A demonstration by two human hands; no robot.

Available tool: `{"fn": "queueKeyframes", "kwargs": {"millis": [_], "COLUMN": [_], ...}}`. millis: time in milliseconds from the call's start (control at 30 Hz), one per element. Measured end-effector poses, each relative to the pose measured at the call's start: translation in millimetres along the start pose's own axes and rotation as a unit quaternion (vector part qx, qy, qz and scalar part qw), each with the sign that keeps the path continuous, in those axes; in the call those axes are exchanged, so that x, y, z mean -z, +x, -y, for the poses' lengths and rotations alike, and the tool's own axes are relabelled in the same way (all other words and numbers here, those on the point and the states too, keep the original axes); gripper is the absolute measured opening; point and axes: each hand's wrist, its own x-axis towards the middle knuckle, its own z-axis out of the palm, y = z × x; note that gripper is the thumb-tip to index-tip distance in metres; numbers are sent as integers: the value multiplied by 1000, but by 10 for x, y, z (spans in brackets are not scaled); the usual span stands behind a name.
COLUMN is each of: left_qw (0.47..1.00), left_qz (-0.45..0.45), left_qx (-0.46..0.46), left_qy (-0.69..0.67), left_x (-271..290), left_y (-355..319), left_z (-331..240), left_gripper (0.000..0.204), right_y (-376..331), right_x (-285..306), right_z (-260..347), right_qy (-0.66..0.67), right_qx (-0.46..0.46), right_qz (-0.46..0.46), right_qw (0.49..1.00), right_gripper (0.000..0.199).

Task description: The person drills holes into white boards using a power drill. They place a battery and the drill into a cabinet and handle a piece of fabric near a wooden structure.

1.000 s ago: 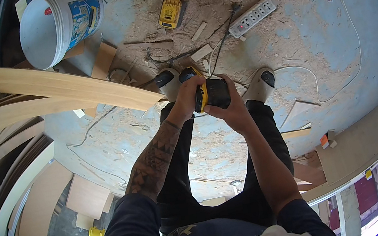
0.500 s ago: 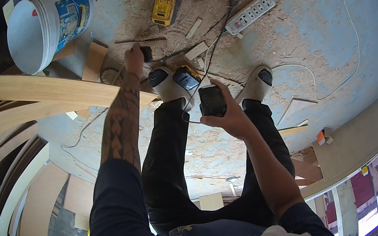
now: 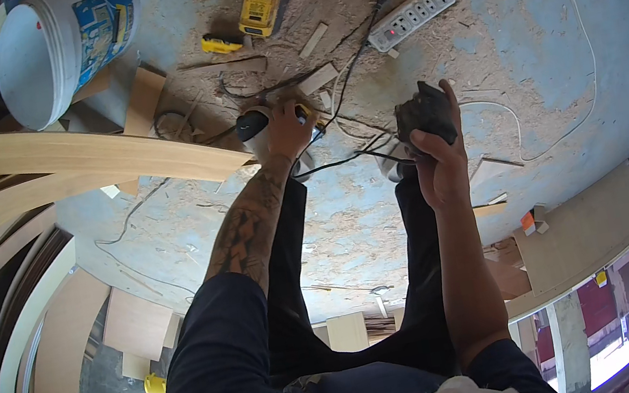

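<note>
The person stands bent over a dusty blue floor [image 3: 382, 210] strewn with sawdust and offcuts. The right hand [image 3: 437, 165] is raised in front of the legs with its fingers wrapped firmly round a dark, blocky battery pack [image 3: 423, 112], thumb up one side. The left hand [image 3: 283, 129] reaches down to the floor and closes over a power tool [image 3: 258, 125] with a dark grip and a bit of yellow showing; how tightly those fingers clamp I cannot tell, since the back of the hand covers them. The pack looks dense and rigid, likely heavy for its size, with hard plastic faces that dust could make slick, so a full-palm hold across its broad sides seems the safest. The tool would best be taken by its handle. Cables snake round it, and a white power strip [image 3: 412, 14], a yellow battery [image 3: 259, 9] and a white bucket [image 3: 53, 53] lie beyond, with curved plywood strips [image 3: 86, 154] to the left.
</note>
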Motion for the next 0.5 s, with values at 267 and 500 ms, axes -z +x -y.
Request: {"fn": "queueKeyframes", "kwargs": {"millis": [267,500], "left_qw": [983,994], "left_qz": [-65,-74], "left_qx": [108,17], "left_qy": [134,-82], "left_x": [-151,1164], "left_y": [82,23], "left_z": [-83,-404], "left_gripper": [67,40], "right_y": [37,65], "right_x": [21,191], "right_z": [90,3], "right_qy": [45,63], "right_qx": [18,-9], "right_qz": [83,131], "right_qw": [995,989], "right_gripper": [108,108]}}
